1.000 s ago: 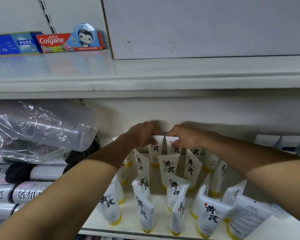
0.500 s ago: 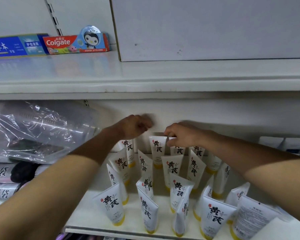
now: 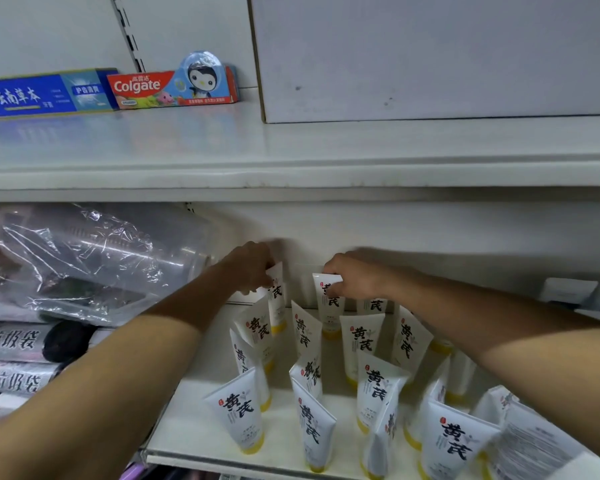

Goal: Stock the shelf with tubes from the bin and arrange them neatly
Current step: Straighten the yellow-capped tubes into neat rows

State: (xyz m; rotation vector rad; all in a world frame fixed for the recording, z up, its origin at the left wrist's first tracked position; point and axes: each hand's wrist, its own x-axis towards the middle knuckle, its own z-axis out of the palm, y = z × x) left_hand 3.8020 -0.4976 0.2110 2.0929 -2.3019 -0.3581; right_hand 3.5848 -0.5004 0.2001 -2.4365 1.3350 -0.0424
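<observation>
A: Hands?
B: Both at the back of the lower shelf (image 3: 201, 420). Left hand (image 3: 249, 268) has its fingers curled round the top edge of a back-row tube (image 3: 277, 299), at the left end. Right hand (image 3: 355, 280) pinches the crimped top of another back tube (image 3: 329, 306), thumb in front.
A: Both tubes upright?
B: Roughly, yellow caps down, by the back wall (left one partly hidden by the tube in front).
A: The rest?
B: White tubes (image 3: 362, 341) in loose rows toward the front edge, several tilted. Bin not visible.
A: Around it?
B: Plastic-wrapped bundle (image 3: 94, 261) left, dark rolls (image 3: 21, 341) under it. Colgate box (image 3: 174, 86) and blue box (image 3: 45, 93) on the upper shelf (image 3: 291, 147).
</observation>
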